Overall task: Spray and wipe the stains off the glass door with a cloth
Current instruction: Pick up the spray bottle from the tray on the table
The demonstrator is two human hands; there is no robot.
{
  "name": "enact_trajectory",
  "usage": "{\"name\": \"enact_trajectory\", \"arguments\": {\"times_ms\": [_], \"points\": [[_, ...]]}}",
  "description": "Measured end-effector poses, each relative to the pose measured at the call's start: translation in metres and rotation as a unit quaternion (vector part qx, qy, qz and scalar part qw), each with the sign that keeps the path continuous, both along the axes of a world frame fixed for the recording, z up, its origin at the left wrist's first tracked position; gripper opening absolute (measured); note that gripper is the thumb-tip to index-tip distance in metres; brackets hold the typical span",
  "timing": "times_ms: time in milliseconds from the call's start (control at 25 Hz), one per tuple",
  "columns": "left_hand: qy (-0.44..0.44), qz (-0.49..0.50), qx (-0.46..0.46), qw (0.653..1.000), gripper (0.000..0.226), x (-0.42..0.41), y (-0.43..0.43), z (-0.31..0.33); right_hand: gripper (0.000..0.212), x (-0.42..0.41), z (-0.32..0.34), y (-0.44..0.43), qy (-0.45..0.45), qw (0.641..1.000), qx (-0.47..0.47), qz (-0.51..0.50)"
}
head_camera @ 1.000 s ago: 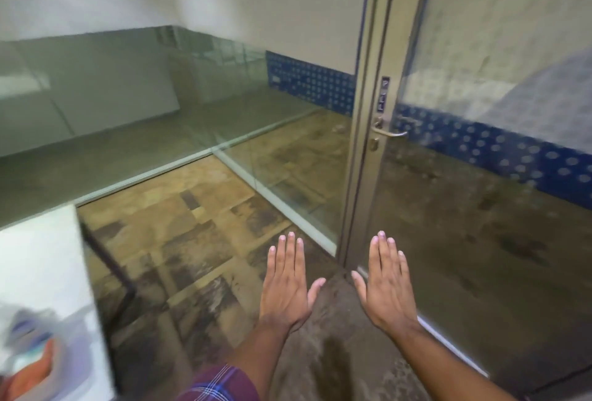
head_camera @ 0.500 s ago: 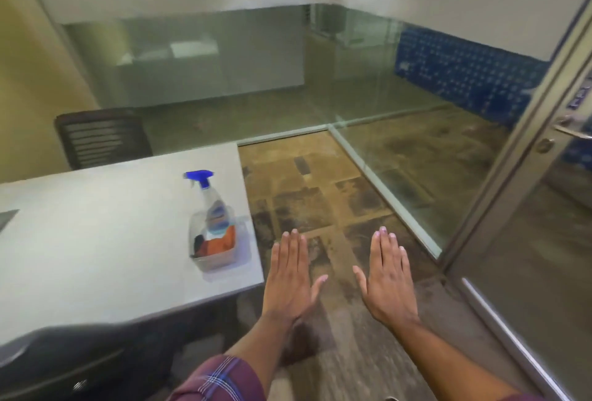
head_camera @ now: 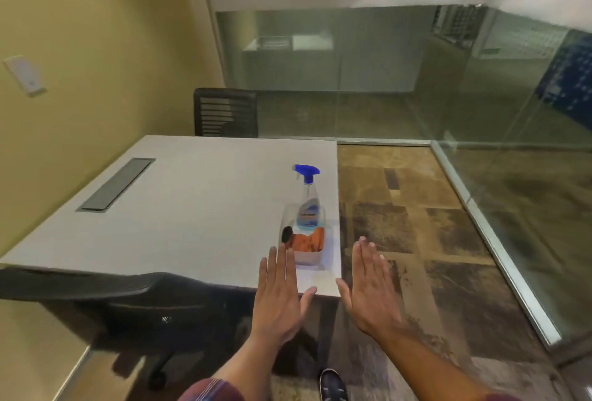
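Blue-capped spray bottle (head_camera: pixel 308 198), label unreadable, beside orange cloth (head_camera: pixel 307 241) in clear tub (head_camera: pixel 309 258); left hand (head_camera: pixel 279 296), right hand (head_camera: pixel 371 288) flat, empty.

We see a pale grey table (head_camera: pixel 179 208) with a dark grey slot. At its right edge sits a clear bin (head_camera: pixel 304 251) holding an orange cloth (head_camera: pixel 309 242) and a spray bottle (head_camera: pixel 307 205) with a blue trigger head and blue label. Right of the table, the floor (head_camera: pixel 416 240) is mottled brown and tan. Behind the table, the wall (head_camera: pixel 105 32) is yellow and the chair (head_camera: pixel 226 112) is black.
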State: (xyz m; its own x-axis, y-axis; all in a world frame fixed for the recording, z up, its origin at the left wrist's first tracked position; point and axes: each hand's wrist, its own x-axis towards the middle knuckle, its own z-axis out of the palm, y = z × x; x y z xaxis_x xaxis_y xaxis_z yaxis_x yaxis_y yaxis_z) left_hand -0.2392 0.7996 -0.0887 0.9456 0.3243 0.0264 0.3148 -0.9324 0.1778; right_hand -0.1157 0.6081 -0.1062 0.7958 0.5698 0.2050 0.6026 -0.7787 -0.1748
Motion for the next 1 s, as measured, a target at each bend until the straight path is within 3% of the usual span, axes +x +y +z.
{"name": "enact_trajectory", "arguments": {"times_ms": [240, 480, 720, 800, 1000], "points": [[0.011, 0.073, -0.042, 0.996, 0.09, 0.048, 0.054, -0.001, 0.096, 0.069, -0.019, 0.087, 0.081, 0.993, 0.051, 0.07], [0.007, 0.126, -0.107, 0.986, 0.084, 0.115, 0.087, -0.004, 0.093, 0.159, -0.01, 0.156, 0.208, 0.972, 0.108, 0.024], [-0.025, 0.173, -0.179, 0.968, 0.092, 0.164, 0.11, -0.024, 0.095, 0.231, -0.005, 0.208, 0.323, 0.934, 0.152, -0.008], [-0.045, 0.187, -0.191, 0.962, 0.088, 0.177, 0.117, -0.03, 0.085, 0.246, -0.007, 0.221, 0.338, 0.927, 0.163, -0.018], [-0.059, 0.193, -0.207, 0.957, 0.082, 0.193, 0.127, -0.041, 0.026, 0.265, -0.016, 0.233, 0.388, 0.903, 0.181, -0.026]]}}
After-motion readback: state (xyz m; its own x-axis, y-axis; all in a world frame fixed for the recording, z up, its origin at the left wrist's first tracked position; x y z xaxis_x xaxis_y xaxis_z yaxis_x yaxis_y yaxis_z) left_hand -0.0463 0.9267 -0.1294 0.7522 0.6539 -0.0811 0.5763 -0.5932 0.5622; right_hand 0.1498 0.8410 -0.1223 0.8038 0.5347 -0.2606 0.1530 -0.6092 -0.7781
